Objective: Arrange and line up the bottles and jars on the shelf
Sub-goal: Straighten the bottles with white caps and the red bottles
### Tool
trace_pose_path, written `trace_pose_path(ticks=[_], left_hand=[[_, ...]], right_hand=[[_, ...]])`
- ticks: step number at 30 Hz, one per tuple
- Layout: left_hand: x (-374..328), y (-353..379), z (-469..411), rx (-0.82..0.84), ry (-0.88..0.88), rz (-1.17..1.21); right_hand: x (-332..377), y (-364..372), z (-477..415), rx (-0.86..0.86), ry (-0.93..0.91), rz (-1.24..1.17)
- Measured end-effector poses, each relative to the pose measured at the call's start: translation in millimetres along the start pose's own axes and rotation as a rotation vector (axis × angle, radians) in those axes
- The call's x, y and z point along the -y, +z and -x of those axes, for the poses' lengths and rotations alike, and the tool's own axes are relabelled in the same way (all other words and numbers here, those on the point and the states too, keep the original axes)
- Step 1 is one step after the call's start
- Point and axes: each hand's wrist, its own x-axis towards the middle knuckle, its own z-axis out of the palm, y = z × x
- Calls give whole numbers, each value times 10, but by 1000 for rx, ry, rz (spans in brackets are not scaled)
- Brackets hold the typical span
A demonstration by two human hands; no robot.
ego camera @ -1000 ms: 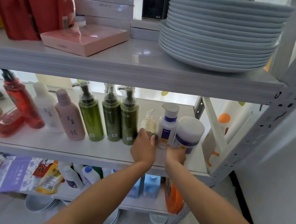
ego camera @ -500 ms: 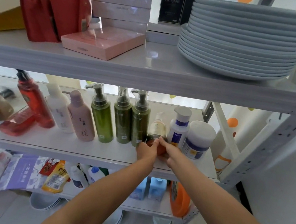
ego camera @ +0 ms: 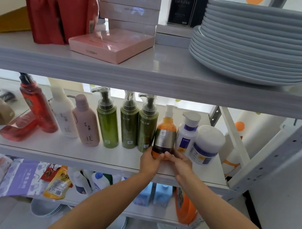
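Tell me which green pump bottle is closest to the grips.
The rightmost green bottle, beside the orange bottle held by the left grip and right grip; the middle green bottle and leftmost green bottle stand farther off.

Bare left grip (ego camera: 150, 163), bare right grip (ego camera: 180, 164), bare forearms (ego camera: 108, 201)

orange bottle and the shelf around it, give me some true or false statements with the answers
1. The left hand and right hand both hold the orange bottle near its base. True.
2. The orange bottle stands between a green bottle and a white bottle. True.
3. The white jar is at the left end of the row. False: it is at the right end, beside the white bottle.
4. The plates share the bottles' shelf. False: they sit one shelf above.
5. Four green bottles stand in the row. False: three.
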Motion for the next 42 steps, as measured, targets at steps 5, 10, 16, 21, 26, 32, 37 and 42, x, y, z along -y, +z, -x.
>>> trace_pose_path(ticks=[5, 10, 16, 21, 26, 32, 37, 42], left_hand=[[77, -72, -26, 64, 109, -184], [133, -113, -94, 3, 143, -467], [141, -136, -57, -90, 122, -575], [64, -53, 26, -150, 157, -491], [12, -22, -11, -128, 176, -572], [-9, -51, -46, -113, 186, -762], [-43, -52, -64, -98, 132, -853], [1, -20, -64, -38, 45, -803]], right_hand=[[31, -30, 81, -53, -148, 254], [-1, -36, 55, -95, -214, 452], [-104, -55, 12, -111, -291, 654], [-104, 12, 0, -145, -319, 710], [-61, -32, -11, -152, -402, 864], [437, -71, 91, -27, -969, 1070], [1041, 46, 198, 59, -1261, 1541], [1471, 252, 216, 224, -1588, 1892]])
